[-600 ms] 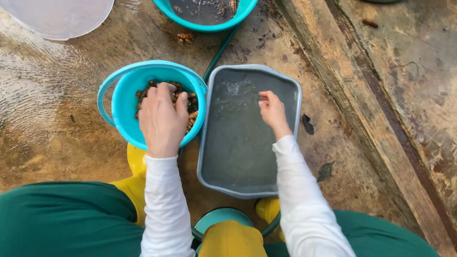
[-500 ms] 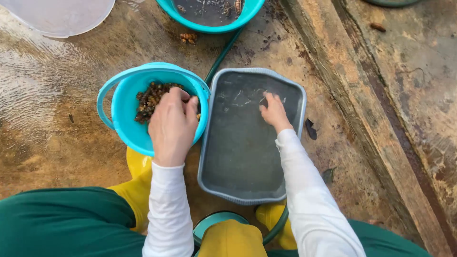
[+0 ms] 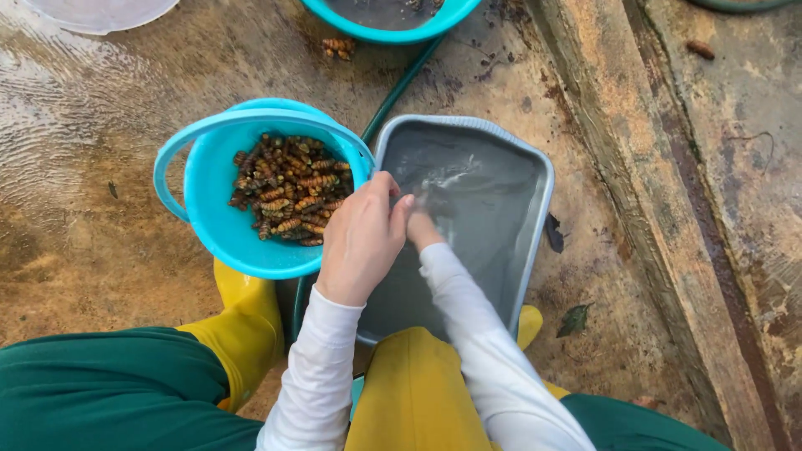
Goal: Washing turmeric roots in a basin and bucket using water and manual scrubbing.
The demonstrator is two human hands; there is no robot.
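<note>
Both hands met over the grey rectangular plastic tray (image 3: 493, 209) of murky water.

The tray lay on the wet concrete floor (image 3: 109, 167), touching the round turquoise plastic bucket (image 3: 225, 225) of brown ridged grubs (image 3: 288, 190) on its left. The left hand (image 3: 361, 238), fingers curled loosely, covered the right hand (image 3: 424, 227), dipped in the water; whether either held anything could not be told. Yellow rubber boots (image 3: 246, 326) stood just below.

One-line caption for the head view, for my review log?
Both hands meet over a grey tray of murky water beside a turquoise bucket of brown larvae.
</note>
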